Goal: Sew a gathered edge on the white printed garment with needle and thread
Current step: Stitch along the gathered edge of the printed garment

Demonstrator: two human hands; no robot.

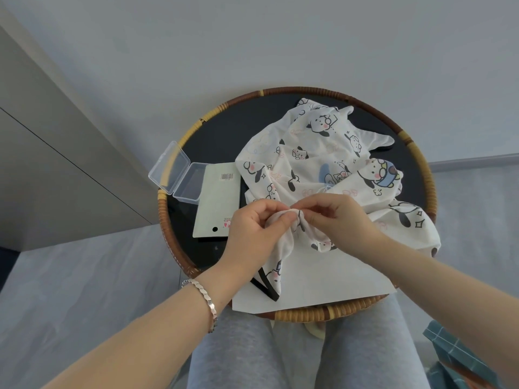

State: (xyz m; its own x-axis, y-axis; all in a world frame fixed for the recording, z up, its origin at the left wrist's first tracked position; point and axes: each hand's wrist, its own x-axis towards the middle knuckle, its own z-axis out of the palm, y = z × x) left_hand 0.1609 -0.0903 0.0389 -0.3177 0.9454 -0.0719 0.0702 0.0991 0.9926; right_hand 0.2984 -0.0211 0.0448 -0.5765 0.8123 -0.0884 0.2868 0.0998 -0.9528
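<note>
A white garment (pixel 317 161) printed with cartoon dogs lies crumpled across a round black table with a woven rim (pixel 306 313). My left hand (pixel 252 228) grips a bunched fold of its near edge between thumb and fingers. My right hand (pixel 337 217) pinches the same fold from the right, fingertips almost meeting the left thumb. The needle and thread are too fine to make out between my fingers. A black-trimmed hem (pixel 271 287) of the garment hangs below my left hand.
An open clear plastic box (pixel 177 172) sits on the table's left rim. A pale card with a barcode (pixel 217 200) lies beside it. A white sheet (pixel 323 284) lies under the garment at the near edge. My grey-clad knees are under the table. Teal checked fabric (pixel 460 352) lies at lower right.
</note>
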